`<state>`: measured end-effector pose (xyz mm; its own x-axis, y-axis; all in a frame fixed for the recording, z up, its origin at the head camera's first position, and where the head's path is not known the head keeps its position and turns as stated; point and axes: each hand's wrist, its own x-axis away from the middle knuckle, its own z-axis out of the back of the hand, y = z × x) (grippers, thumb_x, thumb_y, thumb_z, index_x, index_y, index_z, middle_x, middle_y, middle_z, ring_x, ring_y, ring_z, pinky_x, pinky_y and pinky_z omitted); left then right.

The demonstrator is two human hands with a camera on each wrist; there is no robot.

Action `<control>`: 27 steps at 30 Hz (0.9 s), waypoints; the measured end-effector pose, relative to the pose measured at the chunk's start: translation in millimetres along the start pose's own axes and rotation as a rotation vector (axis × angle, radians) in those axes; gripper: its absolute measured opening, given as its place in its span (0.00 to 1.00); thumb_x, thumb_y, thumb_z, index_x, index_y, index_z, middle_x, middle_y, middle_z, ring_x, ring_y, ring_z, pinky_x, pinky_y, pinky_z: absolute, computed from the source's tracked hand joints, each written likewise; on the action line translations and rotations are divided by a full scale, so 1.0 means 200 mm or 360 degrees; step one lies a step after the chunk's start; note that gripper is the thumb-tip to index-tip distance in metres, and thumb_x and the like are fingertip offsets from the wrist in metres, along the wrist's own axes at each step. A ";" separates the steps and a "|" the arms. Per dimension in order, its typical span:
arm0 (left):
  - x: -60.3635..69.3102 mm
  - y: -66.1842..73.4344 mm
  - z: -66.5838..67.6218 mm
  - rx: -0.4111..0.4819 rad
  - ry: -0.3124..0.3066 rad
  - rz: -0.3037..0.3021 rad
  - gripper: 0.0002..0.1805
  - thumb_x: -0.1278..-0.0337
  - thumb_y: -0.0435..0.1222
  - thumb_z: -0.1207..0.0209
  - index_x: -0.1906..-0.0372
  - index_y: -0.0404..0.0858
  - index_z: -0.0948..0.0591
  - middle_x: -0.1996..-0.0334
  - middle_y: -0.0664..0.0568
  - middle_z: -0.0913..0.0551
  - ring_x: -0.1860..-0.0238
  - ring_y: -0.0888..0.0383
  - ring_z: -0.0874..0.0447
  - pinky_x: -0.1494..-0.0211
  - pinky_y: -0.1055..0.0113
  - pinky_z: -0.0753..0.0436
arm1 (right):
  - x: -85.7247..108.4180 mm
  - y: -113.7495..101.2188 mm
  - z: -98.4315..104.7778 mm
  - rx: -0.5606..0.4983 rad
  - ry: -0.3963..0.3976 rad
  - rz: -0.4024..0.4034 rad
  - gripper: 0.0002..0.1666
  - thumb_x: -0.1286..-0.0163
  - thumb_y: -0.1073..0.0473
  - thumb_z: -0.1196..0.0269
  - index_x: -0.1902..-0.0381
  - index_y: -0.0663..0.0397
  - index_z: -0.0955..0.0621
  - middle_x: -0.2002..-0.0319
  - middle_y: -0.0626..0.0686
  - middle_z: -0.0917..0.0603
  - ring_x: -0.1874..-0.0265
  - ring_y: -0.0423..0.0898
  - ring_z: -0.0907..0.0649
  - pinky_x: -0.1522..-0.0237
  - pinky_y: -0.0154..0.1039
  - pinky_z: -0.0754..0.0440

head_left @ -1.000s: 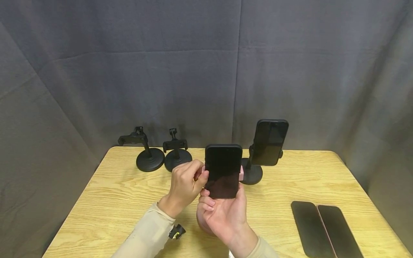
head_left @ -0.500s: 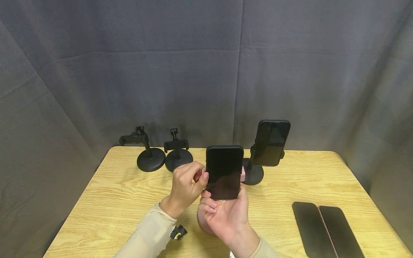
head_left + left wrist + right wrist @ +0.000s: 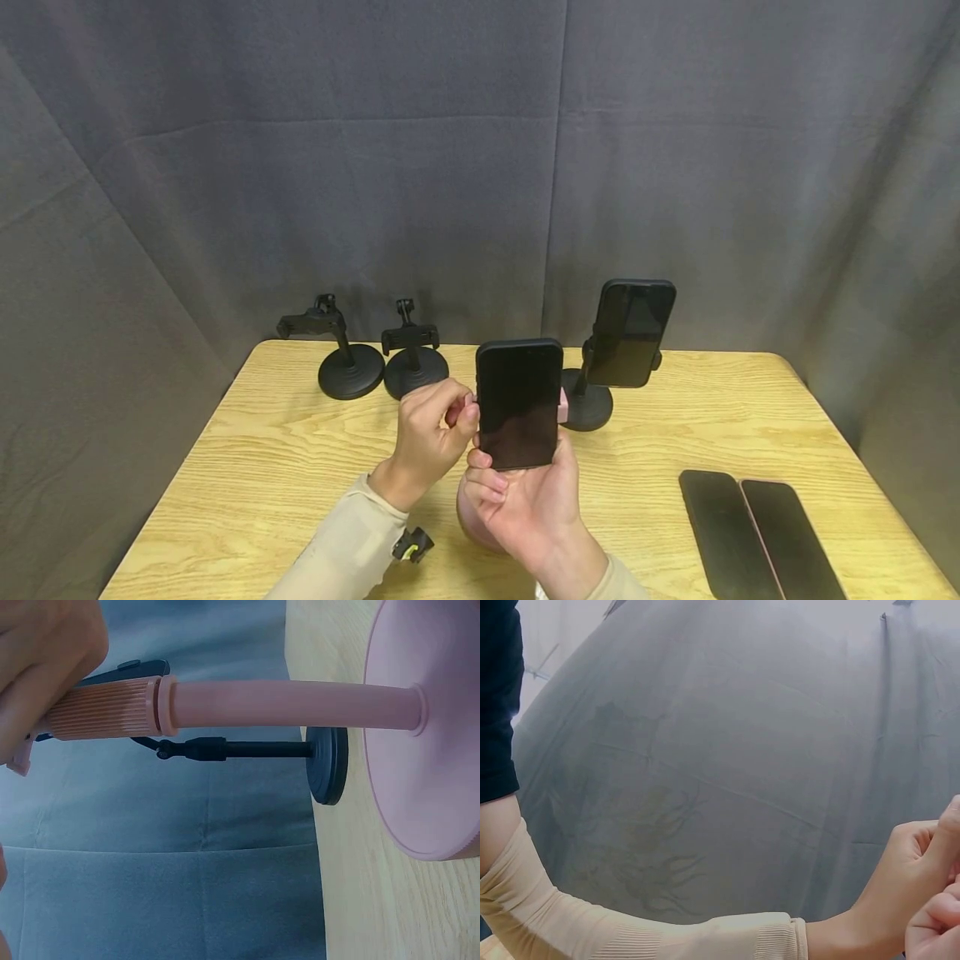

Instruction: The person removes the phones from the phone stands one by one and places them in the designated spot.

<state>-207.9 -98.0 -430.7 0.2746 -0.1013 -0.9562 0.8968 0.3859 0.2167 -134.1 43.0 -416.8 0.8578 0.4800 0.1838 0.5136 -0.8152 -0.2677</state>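
Observation:
A black smartphone [image 3: 519, 404] stands nearly upright, screen toward me, in front of the pink phone stand. My right hand [image 3: 528, 517], palm up, grips its lower end, thumb at the right edge and fingers curled at the left. My left hand [image 3: 431, 433] pinches a pink piece of the clamp beside the phone's left edge. Another bit of the pink clamp [image 3: 563, 406] shows at the right edge; the rest is behind the phone. In the left wrist view the pink phone stand [image 3: 292, 703] has a ribbed collar, a post and a round base [image 3: 427, 772].
Two black phone stands [image 3: 350, 371] [image 3: 415, 371] stand at the back left. Right of the hands, a black stand [image 3: 587, 407] carries another phone [image 3: 632, 333]. Two phones [image 3: 727, 529] [image 3: 791, 533] lie side by side at the front right. A grey curtain [image 3: 450, 167] hangs behind the table [image 3: 247, 467].
The phone has shifted slightly down and left, its lower end tilting a little. My left hand has drawn slightly left, and more of the pink clamp piece shows between its fingers and the phone.

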 end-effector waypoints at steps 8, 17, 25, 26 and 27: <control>0.01 0.00 -0.01 0.0027 0.0035 0.0007 0.26 0.21 0.46 0.53 0.78 0.38 0.25 0.87 0.55 0.31 0.86 0.64 0.36 0.81 0.76 0.36 | 0.01 -0.02 0.02 0.0019 -0.0136 -0.0100 0.36 0.36 0.25 0.55 0.59 0.51 0.24 0.70 0.49 0.29 0.81 0.39 0.39 0.77 0.28 0.44; 0.01 0.00 -0.02 0.0062 0.0093 0.0000 0.25 0.21 0.45 0.53 0.78 0.38 0.25 0.87 0.55 0.31 0.85 0.64 0.37 0.81 0.75 0.37 | 0.02 -0.03 0.04 0.0045 -0.0253 -0.0184 0.38 0.36 0.23 0.55 0.58 0.50 0.22 0.69 0.49 0.27 0.79 0.39 0.35 0.75 0.28 0.46; 0.01 0.00 -0.03 0.0078 0.0113 0.0006 0.25 0.21 0.45 0.53 0.78 0.37 0.24 0.87 0.55 0.30 0.85 0.64 0.37 0.82 0.75 0.37 | 0.03 -0.03 0.05 0.0029 -0.0351 -0.0227 0.39 0.35 0.24 0.54 0.58 0.54 0.23 0.70 0.49 0.27 0.79 0.38 0.39 0.75 0.27 0.46; 0.01 -0.01 -0.03 0.0080 0.0112 0.0007 0.25 0.21 0.44 0.53 0.78 0.37 0.24 0.87 0.55 0.30 0.85 0.64 0.37 0.82 0.75 0.37 | 0.03 -0.03 0.05 0.0032 -0.0368 -0.0236 0.40 0.35 0.24 0.54 0.58 0.55 0.24 0.70 0.49 0.27 0.79 0.38 0.40 0.75 0.27 0.46; 0.01 -0.01 -0.03 0.0081 0.0111 0.0008 0.25 0.22 0.44 0.53 0.78 0.37 0.23 0.87 0.55 0.30 0.85 0.64 0.37 0.82 0.75 0.37 | 0.03 -0.03 0.05 0.0035 -0.0381 -0.0242 0.41 0.35 0.23 0.54 0.58 0.56 0.24 0.71 0.49 0.27 0.79 0.38 0.40 0.75 0.27 0.46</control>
<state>-210.2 -93.2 -434.9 0.2557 -0.0345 -0.9661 0.9125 0.3388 0.2294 -131.4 55.2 -423.4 0.7502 0.6612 -0.0046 0.6348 -0.7221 -0.2750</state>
